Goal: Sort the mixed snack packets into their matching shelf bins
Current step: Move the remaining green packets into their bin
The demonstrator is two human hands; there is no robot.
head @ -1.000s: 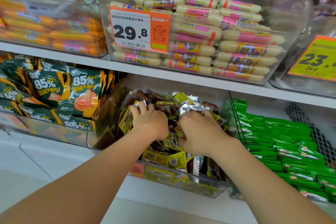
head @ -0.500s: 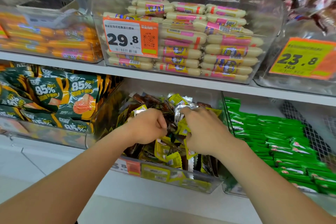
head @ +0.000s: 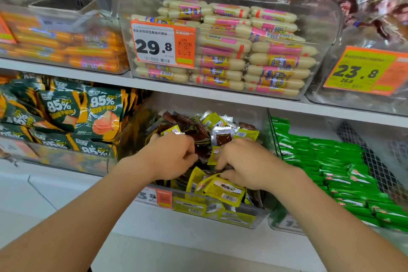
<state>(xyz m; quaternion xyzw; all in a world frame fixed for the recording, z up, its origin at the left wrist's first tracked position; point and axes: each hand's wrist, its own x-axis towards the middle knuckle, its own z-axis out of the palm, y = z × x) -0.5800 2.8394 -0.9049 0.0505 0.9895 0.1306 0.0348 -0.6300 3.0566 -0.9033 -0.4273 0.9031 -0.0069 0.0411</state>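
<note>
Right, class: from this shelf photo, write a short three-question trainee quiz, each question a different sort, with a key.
1. True or false: the left hand and the right hand are both in the middle bin of mixed packets.
2. What lies just right of that bin? A orange sausages; B green packets; C dark bags.
3. Fill in: the price tag in front of the pale sausages reads ___.
Key: 1 true; 2 B; 3 29.8.
</note>
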